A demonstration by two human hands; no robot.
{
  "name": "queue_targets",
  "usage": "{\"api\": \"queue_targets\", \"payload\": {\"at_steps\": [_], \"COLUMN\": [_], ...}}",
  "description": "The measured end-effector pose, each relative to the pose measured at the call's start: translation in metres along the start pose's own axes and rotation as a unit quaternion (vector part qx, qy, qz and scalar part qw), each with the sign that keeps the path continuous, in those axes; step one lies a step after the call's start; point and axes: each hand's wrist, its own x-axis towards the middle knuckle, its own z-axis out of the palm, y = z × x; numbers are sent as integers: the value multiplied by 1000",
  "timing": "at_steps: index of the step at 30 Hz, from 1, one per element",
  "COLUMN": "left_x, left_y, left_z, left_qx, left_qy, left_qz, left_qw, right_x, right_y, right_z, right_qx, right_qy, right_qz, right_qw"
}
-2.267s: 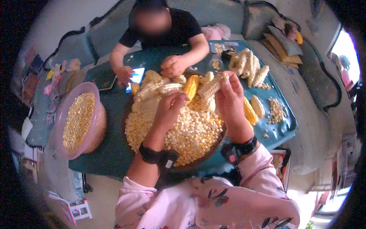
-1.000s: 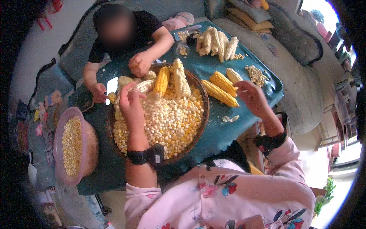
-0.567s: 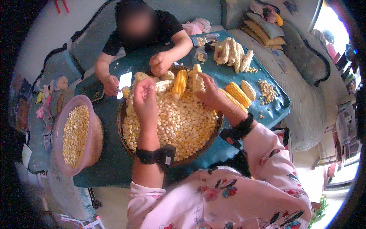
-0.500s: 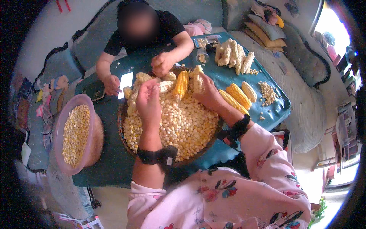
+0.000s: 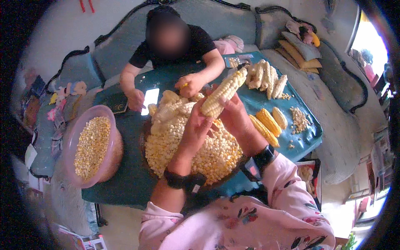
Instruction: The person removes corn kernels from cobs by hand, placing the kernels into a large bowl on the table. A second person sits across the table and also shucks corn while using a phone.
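A pale cream corn cob is held up at a slant over the far part of a round basket. My left hand closes around its lower end. Gripping the cob's right side is my right hand, its fingers wrapped on the rows of kernels. Loose white and yellow corn kernels fill the basket below. Several pale cobs lie on the kernels at the basket's far left. My hands and the raised cob cover part of the basket's far side.
A pink tub of kernels stands left. Opposite, a co-worker's hand holds something small and yellow; the other rests by a lit phone. Yellow cobs, stripped-looking cobs and loose kernels lie right on the green tablecloth.
My right hand has lifted the pale cob from the basket's far edge. My left hand, earlier apart from it, now grips its lower end. The view has shifted slightly.
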Motion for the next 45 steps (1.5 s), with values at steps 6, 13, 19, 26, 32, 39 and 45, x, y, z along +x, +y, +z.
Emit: {"api": "queue_targets", "payload": {"at_steps": [6,13,19,26,32,39,45], "left_x": [0,3,-2,0,4,6,1], "left_y": [-2,-8,2,-8,-3,-8,2], "left_z": [-6,-8,-6,-1,-10,-3,11], "left_qx": [40,25,-6,99,59,236,497], "left_qy": [92,116,102,146,242,156,62], "left_qz": [6,-12,-77,-33,-32,104,171], "left_qw": [995,993,992,984,968,954,849], "right_x": [19,30,26,27,30,30,34], "right_y": [5,15,13,9,-8,-5,12], "right_z": [-11,-42,-43,-56,-75,-67,-75], "right_qx": [37,-45,-296,-366,78,-68,-135], "right_qy": [27,196,176,228,358,235,177], "right_qz": [11,-19,-90,-78,-139,-94,-18], "right_qw": [999,979,935,899,920,965,975]}}
